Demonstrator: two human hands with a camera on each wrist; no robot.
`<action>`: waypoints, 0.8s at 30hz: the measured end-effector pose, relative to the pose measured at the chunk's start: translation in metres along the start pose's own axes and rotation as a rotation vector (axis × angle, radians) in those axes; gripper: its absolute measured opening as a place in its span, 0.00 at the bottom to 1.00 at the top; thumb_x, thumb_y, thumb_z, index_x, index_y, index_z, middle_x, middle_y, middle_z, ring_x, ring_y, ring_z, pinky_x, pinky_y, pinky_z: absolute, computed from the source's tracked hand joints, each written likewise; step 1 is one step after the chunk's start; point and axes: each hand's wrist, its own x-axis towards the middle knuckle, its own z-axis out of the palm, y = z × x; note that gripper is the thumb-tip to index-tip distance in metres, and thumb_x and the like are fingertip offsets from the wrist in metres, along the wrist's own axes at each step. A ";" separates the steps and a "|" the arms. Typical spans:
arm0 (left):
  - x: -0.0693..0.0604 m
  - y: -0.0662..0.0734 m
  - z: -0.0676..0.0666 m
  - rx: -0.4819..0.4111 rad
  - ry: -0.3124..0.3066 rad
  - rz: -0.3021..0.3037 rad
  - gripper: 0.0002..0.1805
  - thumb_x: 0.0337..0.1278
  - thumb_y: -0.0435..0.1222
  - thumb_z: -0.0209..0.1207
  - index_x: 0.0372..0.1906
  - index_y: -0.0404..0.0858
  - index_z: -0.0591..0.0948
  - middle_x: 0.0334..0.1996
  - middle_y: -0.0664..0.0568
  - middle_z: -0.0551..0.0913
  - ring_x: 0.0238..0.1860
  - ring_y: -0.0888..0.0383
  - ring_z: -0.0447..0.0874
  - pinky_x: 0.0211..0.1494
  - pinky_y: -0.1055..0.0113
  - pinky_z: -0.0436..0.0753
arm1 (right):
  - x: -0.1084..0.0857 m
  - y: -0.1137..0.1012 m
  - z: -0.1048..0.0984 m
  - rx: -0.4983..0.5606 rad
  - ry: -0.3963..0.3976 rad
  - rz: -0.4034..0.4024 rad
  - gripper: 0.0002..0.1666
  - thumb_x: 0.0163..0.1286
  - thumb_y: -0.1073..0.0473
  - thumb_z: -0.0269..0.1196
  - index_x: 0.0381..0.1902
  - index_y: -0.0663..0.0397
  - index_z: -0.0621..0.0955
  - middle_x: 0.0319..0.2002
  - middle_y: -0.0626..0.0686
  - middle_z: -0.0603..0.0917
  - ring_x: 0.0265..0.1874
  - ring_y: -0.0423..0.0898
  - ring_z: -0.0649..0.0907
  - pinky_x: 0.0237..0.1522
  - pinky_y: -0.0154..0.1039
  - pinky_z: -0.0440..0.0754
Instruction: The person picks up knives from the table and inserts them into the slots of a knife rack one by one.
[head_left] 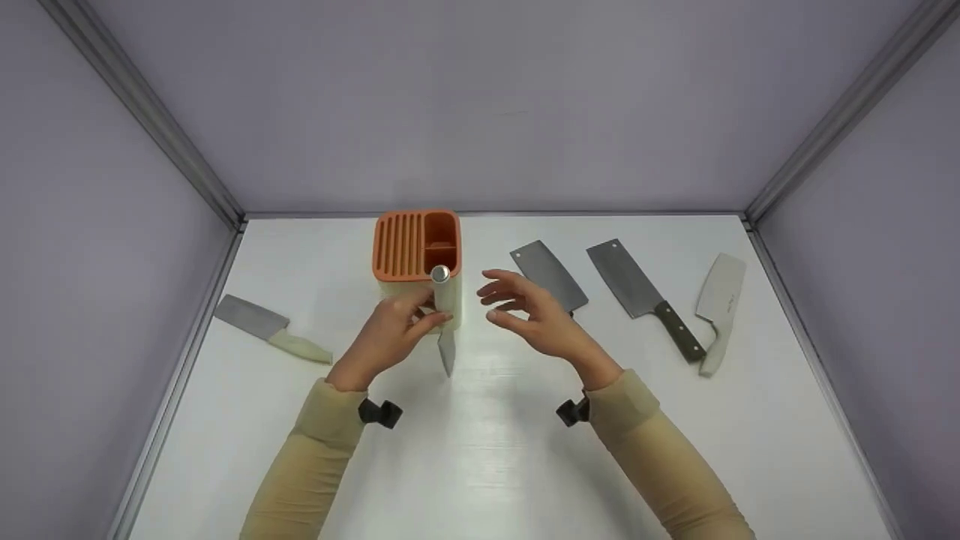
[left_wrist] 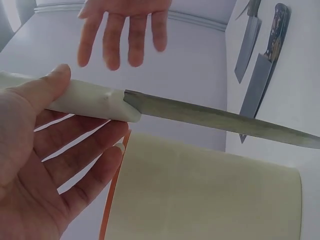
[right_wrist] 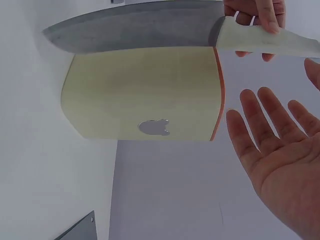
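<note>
My left hand (head_left: 391, 330) pinches the pale handle (left_wrist: 92, 100) of a kitchen knife between thumb and fingers. Its blade (right_wrist: 140, 26) points down, in front of a cream knife block (right_wrist: 135, 95) with an orange slotted top (head_left: 400, 246). My right hand (head_left: 536, 311), fingers spread and loosely bent, hovers right of the knife without touching it. In the right wrist view, that hand's palm (right_wrist: 292, 170) shows with nothing in it. Beyond my right hand lies a cleaver (head_left: 551, 274), its handle hidden behind the hand.
On the white table's left lies a cleaver with a pale handle (head_left: 274, 330). Towards the right are a dark-handled cleaver (head_left: 645, 296) and a pale knife (head_left: 721, 307), their handle ends close together. Walls enclose the table at the back and both sides.
</note>
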 end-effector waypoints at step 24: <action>0.018 0.013 0.014 -0.165 -0.313 0.090 0.18 0.70 0.37 0.56 0.60 0.34 0.77 0.50 0.49 0.83 0.48 0.56 0.82 0.53 0.62 0.80 | 0.024 -0.023 -0.008 0.205 -0.254 -0.041 0.15 0.70 0.73 0.59 0.53 0.76 0.78 0.60 0.71 0.71 0.60 0.54 0.73 0.59 0.52 0.73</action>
